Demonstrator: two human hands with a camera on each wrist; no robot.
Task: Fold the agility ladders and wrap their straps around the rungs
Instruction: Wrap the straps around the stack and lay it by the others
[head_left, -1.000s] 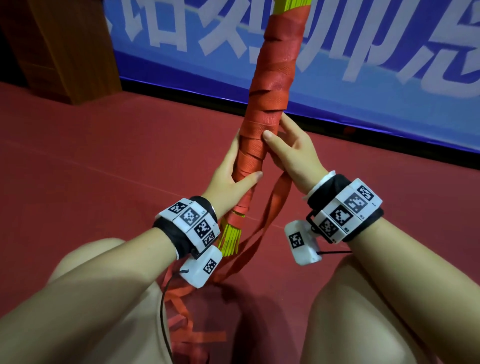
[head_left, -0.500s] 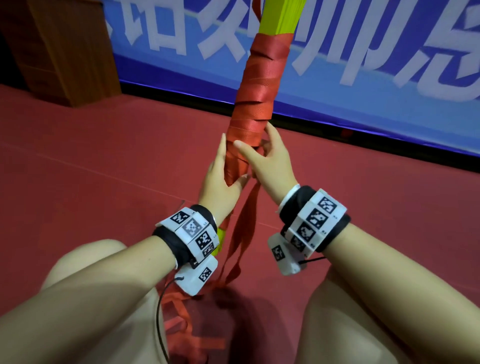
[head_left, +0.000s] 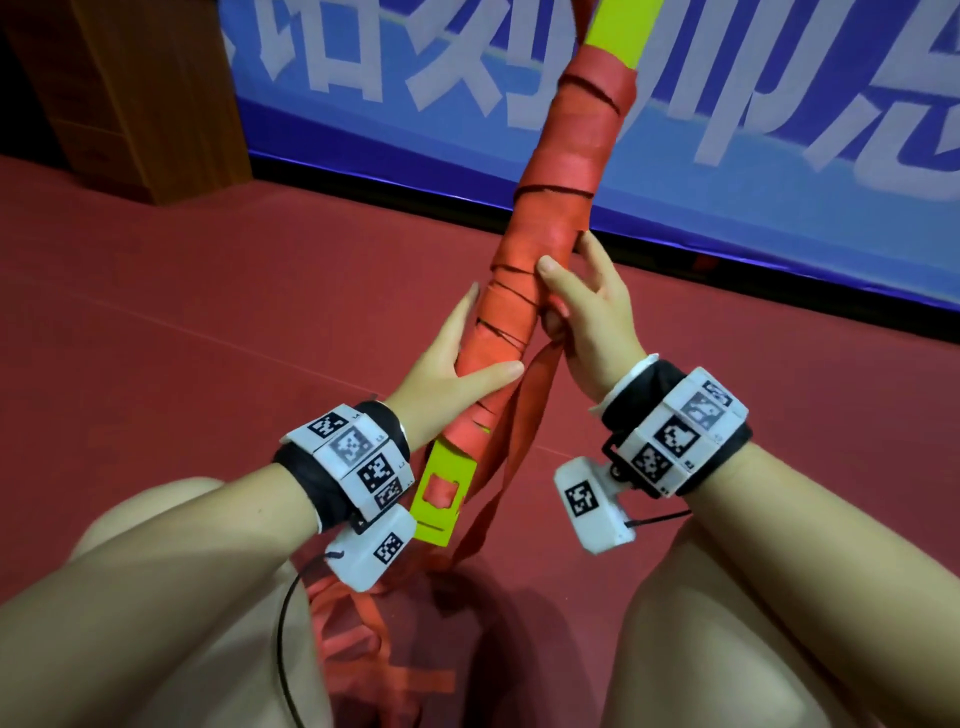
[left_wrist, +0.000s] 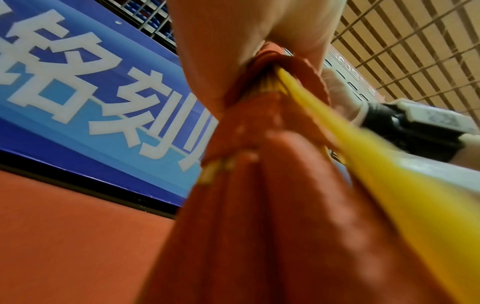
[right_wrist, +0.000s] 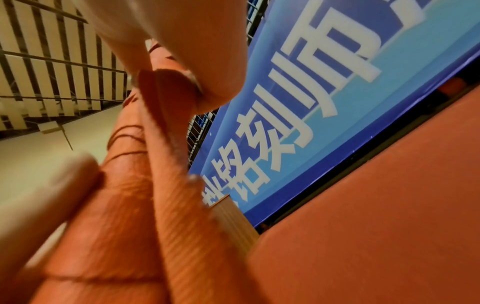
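The wrapping step is nearly done. The left hand (head_left: 447, 374) grips the orange-wrapped bundle of yellow plastic rungs (head_left: 550, 228). The right hand (head_left: 587, 312) pinches the loose orange strap (head_left: 519, 431), which next needs another tight turn.

A red floor (head_left: 182, 322) runs up to a blue banner (head_left: 779, 130) with large white characters, a wooden cabinet (head_left: 130, 88) stands at its left end, and metal grating (left_wrist: 415, 41) rises above.

Dim light, blurred wrist views
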